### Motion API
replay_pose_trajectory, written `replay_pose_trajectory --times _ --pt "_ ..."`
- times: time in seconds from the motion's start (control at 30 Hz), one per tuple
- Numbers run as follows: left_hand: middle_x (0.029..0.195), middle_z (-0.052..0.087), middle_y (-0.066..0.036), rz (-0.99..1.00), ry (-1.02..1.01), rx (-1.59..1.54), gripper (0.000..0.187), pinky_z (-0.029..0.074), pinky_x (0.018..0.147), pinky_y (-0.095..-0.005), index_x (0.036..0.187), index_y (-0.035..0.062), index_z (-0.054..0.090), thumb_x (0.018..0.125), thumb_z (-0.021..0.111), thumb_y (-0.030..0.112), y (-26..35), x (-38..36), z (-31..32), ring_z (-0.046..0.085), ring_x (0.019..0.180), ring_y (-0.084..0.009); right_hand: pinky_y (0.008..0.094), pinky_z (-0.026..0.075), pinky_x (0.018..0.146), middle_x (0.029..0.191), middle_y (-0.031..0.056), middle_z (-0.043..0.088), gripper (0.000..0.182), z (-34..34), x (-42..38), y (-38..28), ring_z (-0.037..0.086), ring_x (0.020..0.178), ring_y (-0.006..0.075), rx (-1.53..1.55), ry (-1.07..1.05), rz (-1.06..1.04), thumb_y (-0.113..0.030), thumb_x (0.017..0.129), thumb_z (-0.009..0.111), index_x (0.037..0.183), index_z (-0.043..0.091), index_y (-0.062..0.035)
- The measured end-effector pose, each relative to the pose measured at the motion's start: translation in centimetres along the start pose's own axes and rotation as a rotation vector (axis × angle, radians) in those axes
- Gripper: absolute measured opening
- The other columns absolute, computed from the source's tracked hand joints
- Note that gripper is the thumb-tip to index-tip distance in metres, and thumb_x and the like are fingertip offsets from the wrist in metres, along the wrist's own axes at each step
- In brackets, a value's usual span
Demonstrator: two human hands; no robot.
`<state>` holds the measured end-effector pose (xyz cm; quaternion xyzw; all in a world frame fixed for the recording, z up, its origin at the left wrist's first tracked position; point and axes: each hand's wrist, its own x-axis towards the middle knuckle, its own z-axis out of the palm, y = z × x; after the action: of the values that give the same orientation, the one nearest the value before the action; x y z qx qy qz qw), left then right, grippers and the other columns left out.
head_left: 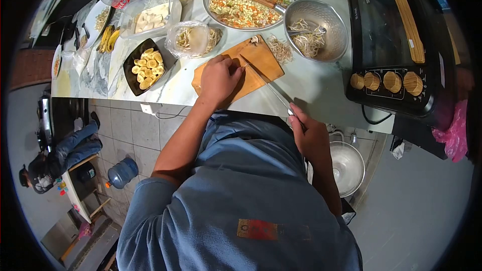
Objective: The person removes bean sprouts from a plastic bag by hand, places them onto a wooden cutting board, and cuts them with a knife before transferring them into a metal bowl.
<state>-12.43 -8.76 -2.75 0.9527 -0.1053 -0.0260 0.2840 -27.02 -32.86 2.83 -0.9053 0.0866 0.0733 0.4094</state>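
Observation:
My right hand is wrapped round the handle of a long thin knife, whose blade points up and left over the wooden cutting board. My left hand rests on the left part of the board with its fingers curled; whatever may be under them is hidden. A small brownish piece lies at the board's top edge. Just right of the board is a little pile of bean sprout scraps. Beyond it, a metal bowl holds bean sprouts and a spoon.
Above the board are a large tray of chopped vegetables with an egg and a plastic container. A black bowl of banana slices stands left. At right is an oven. A person sits far left.

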Motion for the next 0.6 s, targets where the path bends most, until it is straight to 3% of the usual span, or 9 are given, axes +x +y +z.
replay_pose_trajectory --times 0.23,0.3,0.47,0.6 --pt "0.087 0.064 -0.015 0.041 0.011 0.022 0.026 0.052 0.078 -0.0442 0.088 0.0017 0.072 0.086 0.075 0.028 -0.3 0.1 0.2 0.064 0.087 -0.0351 0.0454 0.054 0.083 0.096 0.0169 0.073 0.033 -0.7 0.6 -1.2 0.070 0.091 0.0368 -0.143 -0.006 0.010 -0.030 0.099 0.061 0.127 0.069 -0.0161" --pt "0.090 0.066 -0.016 0.008 -0.018 -0.034 0.022 0.051 0.085 -0.0452 0.085 0.0034 0.072 0.085 0.074 0.026 -0.2 0.1 0.1 0.063 0.093 -0.0364 0.0447 0.054 0.081 0.096 0.0165 0.073 0.033 -1.2 0.6 -1.7 0.070 0.089 0.0368 -0.170 -0.002 0.077 -0.030 0.099 0.060 0.127 0.069 -0.0163" --pt "0.088 0.064 -0.015 0.035 -0.023 -0.006 0.025 0.053 0.079 -0.0435 0.088 0.0026 0.073 0.086 0.075 0.028 0.1 0.1 -0.3 0.065 0.088 -0.0346 0.0425 0.055 0.077 0.092 0.0145 0.073 0.034 -2.6 0.8 -1.6 0.071 0.087 0.0355 -0.189 0.033 0.183 -0.032 0.101 0.058 0.130 0.068 -0.0170" --pt "0.087 0.065 -0.013 0.043 -0.026 -0.099 0.025 0.052 0.074 -0.0403 0.087 0.0026 0.073 0.086 0.076 0.028 0.1 0.8 -0.6 0.065 0.082 -0.0321 0.0379 0.054 0.072 0.086 0.0129 0.074 0.034 -3.2 0.4 -1.2 0.073 0.076 0.0272 -0.121 0.097 0.208 -0.033 0.101 0.058 0.131 0.067 -0.0179"
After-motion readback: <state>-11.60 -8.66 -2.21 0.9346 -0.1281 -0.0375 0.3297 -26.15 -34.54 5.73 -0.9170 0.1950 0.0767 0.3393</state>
